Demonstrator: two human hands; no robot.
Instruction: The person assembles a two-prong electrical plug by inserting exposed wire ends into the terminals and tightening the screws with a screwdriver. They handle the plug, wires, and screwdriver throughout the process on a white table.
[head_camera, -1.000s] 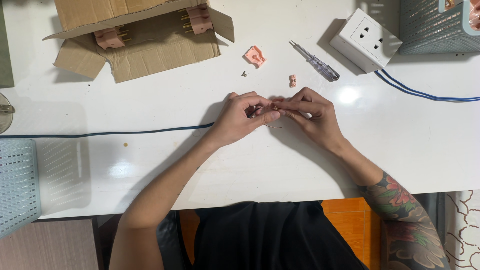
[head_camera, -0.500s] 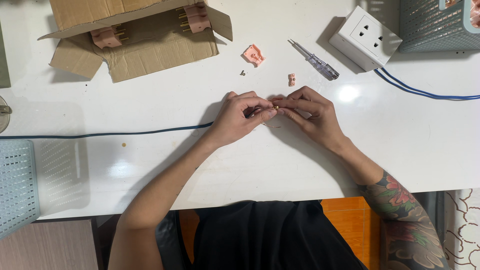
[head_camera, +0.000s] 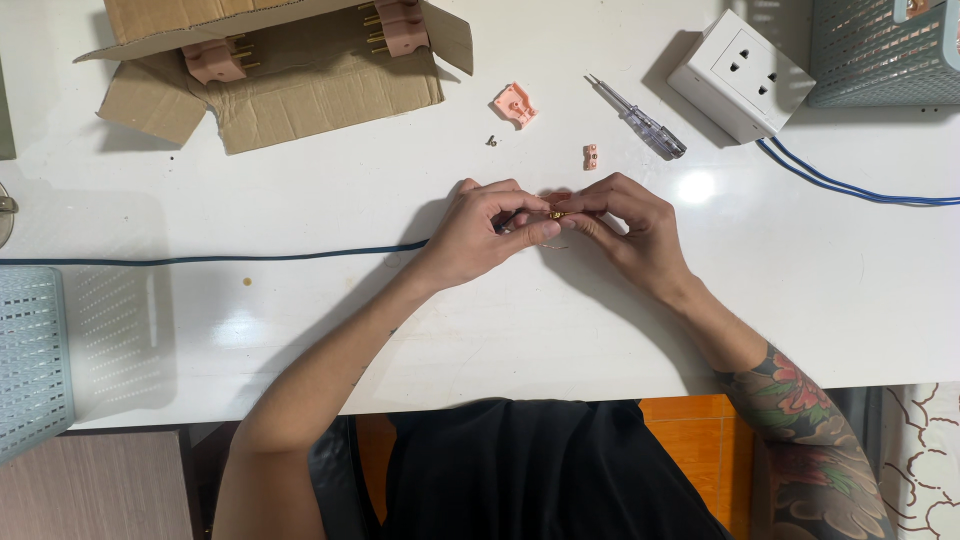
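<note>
White table (head_camera: 400, 330): hands pinch, seemingly, plug part (head_camera: 556, 213).

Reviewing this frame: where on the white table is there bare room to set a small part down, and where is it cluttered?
Bare: the near strip of table between the arms, and the stretch below the blue cable, right of the mesh basket. Crowded: the far edge, with cardboard box, pink plug piece, screwdriver, socket block; left hand and right hand fill the middle.

This looks like a small workshop: a white table (head_camera: 300, 320) with a screwdriver (head_camera: 640, 120), a socket box (head_camera: 740, 75), wires (head_camera: 860, 185) and plug parts (head_camera: 515, 105).
</note>
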